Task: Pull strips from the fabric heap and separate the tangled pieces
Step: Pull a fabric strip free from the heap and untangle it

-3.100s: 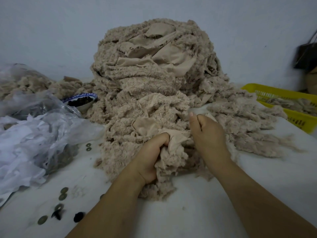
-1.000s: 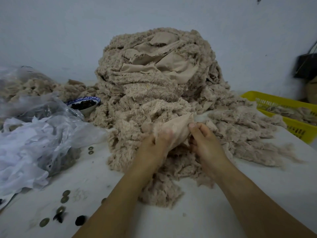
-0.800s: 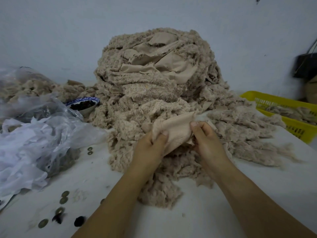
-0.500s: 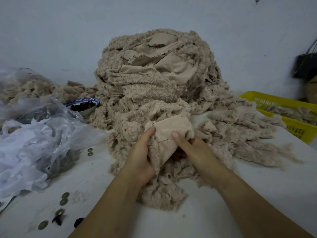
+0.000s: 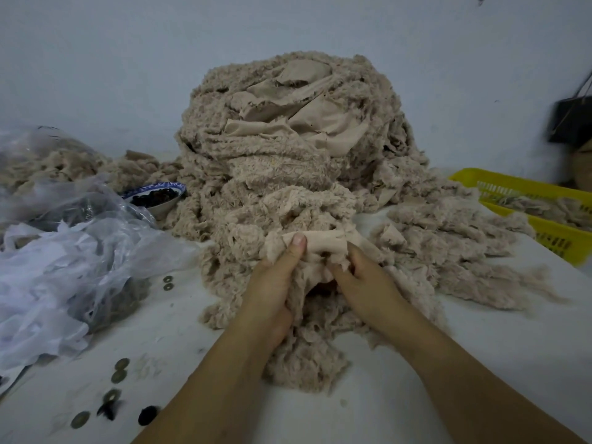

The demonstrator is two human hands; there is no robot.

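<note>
Left grip [image 5: 274,285], right grip [image 5: 365,283]: fleecy strip [image 5: 323,242]

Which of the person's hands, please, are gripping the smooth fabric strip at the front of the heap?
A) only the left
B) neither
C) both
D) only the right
C: the left hand and the right hand both pinch the strip at the foot of the heap.

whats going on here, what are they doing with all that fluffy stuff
A person is working at the near edge of a big beige fabric heap on a white table. Both hands grip one fuzzy strip: the left hand pinches its smooth backing under the thumb, the right hand digs curled fingers into it. The strip is not yet free of the heap.
</note>
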